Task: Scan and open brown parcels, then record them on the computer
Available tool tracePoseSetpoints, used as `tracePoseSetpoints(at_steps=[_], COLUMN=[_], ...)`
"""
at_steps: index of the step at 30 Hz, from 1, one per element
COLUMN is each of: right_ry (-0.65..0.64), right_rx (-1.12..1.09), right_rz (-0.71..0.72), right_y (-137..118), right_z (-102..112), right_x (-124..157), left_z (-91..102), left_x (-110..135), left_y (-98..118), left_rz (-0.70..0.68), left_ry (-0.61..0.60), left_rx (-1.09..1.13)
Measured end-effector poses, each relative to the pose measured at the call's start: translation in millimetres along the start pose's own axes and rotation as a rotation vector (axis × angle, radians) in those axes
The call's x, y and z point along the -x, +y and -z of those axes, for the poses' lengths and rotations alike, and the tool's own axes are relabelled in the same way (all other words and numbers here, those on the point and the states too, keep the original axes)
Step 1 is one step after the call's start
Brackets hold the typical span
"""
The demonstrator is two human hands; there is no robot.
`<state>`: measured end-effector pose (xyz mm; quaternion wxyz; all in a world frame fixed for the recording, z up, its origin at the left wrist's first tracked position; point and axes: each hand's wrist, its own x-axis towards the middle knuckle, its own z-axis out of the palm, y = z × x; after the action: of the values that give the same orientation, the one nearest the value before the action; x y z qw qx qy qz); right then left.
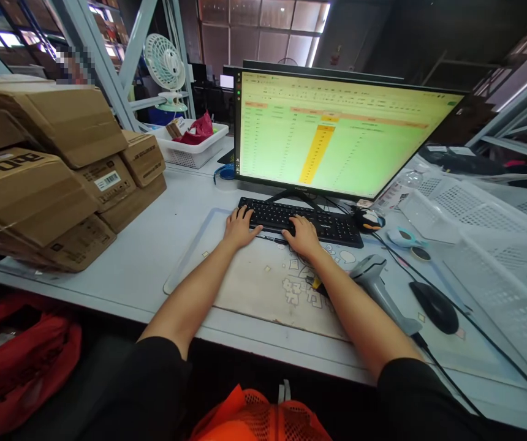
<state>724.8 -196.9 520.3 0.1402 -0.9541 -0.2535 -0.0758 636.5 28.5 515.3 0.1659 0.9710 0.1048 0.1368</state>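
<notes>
Both my hands rest on a black keyboard that lies in front of a wide monitor showing a green and yellow spreadsheet. My left hand lies on the keyboard's left end with its fingers spread over the keys. My right hand covers the middle keys, fingers curved down and apart. Neither hand holds anything. A worn desk mat lies under my forearms.
Stacked cardboard boxes fill the table's left side. A grey barcode scanner and a black mouse lie right of my right arm. White perforated baskets stand at the right, another white basket and a fan behind.
</notes>
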Motion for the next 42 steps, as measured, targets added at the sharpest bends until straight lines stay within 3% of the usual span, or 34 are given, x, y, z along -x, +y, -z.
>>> tracePoseSetpoints(at_steps=[6, 18, 26, 34, 42], right_ry=[-0.032, -0.082, -0.058, -0.027, 0.000], right_rx=[0.063, 0.073, 0.078, 0.057, 0.033], right_rz=[-0.049, -0.004, -0.053, -0.045, -0.044], right_y=[-6, -40, -29, -18, -20], right_z=[-1, -6, -4, -11, -7], right_x=[-4, -8, -5, -2, -11], left_z=[1.2, 4.0, 7.6, 1.0, -0.5], left_x=[-1, -1, -14, -13, -15], left_y=[0, 5, 20, 17, 15], left_rz=[0.047, 0.051, 0.037, 0.028, 0.026], left_ry=[-0.009, -0.029, -0.060, 0.009, -0.007], left_rx=[0.017, -0.002, -0.021, 0.008, 0.004])
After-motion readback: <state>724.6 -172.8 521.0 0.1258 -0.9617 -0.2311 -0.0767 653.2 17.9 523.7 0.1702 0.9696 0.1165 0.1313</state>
